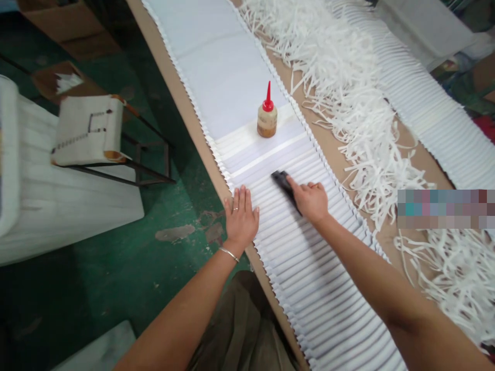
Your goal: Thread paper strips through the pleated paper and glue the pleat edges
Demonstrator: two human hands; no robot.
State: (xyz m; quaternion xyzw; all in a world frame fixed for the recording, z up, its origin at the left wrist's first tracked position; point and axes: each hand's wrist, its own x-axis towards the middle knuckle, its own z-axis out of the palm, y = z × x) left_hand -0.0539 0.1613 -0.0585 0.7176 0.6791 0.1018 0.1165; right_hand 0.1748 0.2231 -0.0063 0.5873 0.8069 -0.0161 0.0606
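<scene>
A long band of white pleated paper [309, 268] runs along a brown table [178, 98]. My left hand [242, 214] lies flat on the pleats at the table's near edge, fingers stretched out, a ring on one finger. My right hand [309, 198] is closed around a black flat tool [281, 181] and presses it onto the pleats. A little farther up the band stands a glue bottle [267, 116] with a red nozzle, upright, apart from both hands.
A heap of white paper strips [348, 82] lies right of the band, and more strips [448, 278] sit at the lower right. A second pleated band [433, 113] runs along the far right. On the green floor to the left stands a stool [91, 131] beside white pleated stacks [46, 206].
</scene>
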